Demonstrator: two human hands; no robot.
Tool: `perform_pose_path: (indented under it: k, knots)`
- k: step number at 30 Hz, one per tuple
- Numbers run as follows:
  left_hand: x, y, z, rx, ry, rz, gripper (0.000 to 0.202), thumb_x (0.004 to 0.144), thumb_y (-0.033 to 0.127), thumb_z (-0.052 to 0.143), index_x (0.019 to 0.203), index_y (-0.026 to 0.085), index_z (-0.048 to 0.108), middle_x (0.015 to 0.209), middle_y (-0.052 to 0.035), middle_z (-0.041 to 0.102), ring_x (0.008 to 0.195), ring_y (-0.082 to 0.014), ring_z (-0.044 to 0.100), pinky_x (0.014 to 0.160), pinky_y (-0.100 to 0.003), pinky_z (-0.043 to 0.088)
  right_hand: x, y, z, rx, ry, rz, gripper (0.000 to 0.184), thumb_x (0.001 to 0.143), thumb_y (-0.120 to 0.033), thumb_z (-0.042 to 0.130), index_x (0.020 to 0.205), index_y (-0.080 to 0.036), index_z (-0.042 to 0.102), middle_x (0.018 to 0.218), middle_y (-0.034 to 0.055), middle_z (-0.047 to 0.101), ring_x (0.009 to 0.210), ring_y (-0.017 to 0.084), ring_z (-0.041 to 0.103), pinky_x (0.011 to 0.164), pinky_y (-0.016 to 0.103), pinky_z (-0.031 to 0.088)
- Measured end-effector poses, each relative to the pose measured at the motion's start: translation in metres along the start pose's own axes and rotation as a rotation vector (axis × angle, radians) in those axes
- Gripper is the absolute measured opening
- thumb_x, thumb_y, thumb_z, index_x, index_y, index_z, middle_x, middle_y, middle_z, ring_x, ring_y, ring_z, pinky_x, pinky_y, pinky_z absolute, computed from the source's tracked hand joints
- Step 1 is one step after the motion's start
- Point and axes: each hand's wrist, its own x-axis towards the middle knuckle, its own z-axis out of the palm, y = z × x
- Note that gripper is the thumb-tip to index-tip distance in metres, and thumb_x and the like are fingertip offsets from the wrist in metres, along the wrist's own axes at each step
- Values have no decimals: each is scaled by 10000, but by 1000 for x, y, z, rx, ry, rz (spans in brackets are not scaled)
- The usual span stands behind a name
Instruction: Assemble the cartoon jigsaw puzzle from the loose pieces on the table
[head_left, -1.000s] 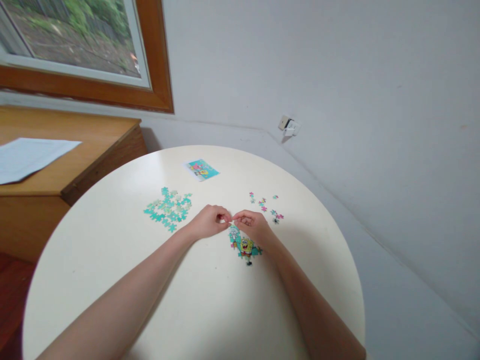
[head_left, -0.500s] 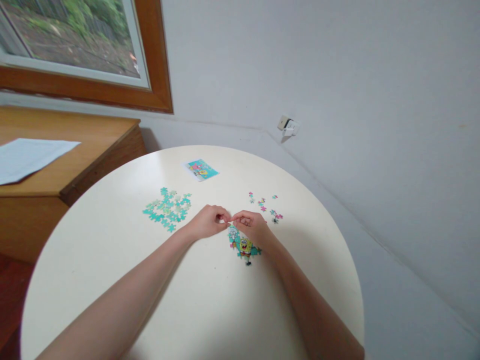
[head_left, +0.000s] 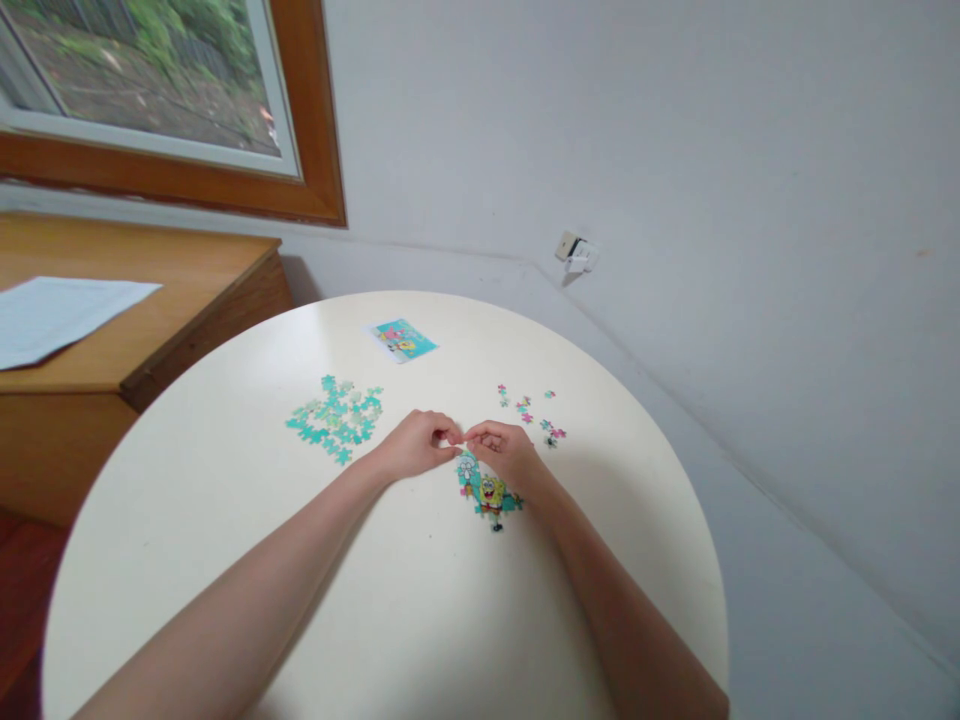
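Note:
A partly joined jigsaw puzzle (head_left: 491, 492), with a yellow square cartoon figure and a teal one, lies on the round white table. At its upper edge my left hand (head_left: 421, 442) is curled, thumb and forefinger bent toward each other. My right hand (head_left: 510, 455) covers the puzzle's upper right part, its fingers in a pinch. The fingertips of both hands nearly meet just above the teal figure. Whatever they pinch is too small and hidden to make out.
A heap of loose teal puzzle pieces (head_left: 336, 418) lies to the left. Several pink and teal pieces (head_left: 526, 408) are scattered to the right. Farther back rests a small picture card (head_left: 403, 340). A wooden cabinet (head_left: 202, 270) stands beyond the table (head_left: 225, 580) at left.
My right hand's fingertips have shifted very slightly to the right. My left hand, the loose pieces and the card look unchanged.

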Motion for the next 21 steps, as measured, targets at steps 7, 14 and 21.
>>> perform_pose_path:
  k: [7, 14, 21]
  knots:
    - [-1, -2, 0, -49, -18, -16, 114, 746, 188, 572, 704, 142, 667, 669, -11, 634, 606, -107, 510, 569, -201, 383, 3, 0, -12, -14, 312, -65, 187, 670, -334, 558, 732, -171, 625, 544, -16, 564, 481, 104, 487, 471, 232, 377]
    - [1, -6, 4, -110, -17, -7, 194, 780, 263, 553, 663, 132, 636, 614, -4, 573, 578, -101, 488, 552, -200, 380, 0, 14, -49, -549, 640, -114, 170, 701, -235, 474, 733, -169, 628, 637, 19, 592, 593, 142, 505, 631, 286, 426]
    - [-1, -9, 5, -88, -21, 7, 254, 807, 324, 514, 669, 128, 599, 608, -1, 547, 559, -96, 466, 531, -194, 376, -2, 30, -59, -843, 658, 18, 274, 746, -140, 403, 824, -155, 665, 816, 75, 639, 750, 186, 546, 756, 319, 406]
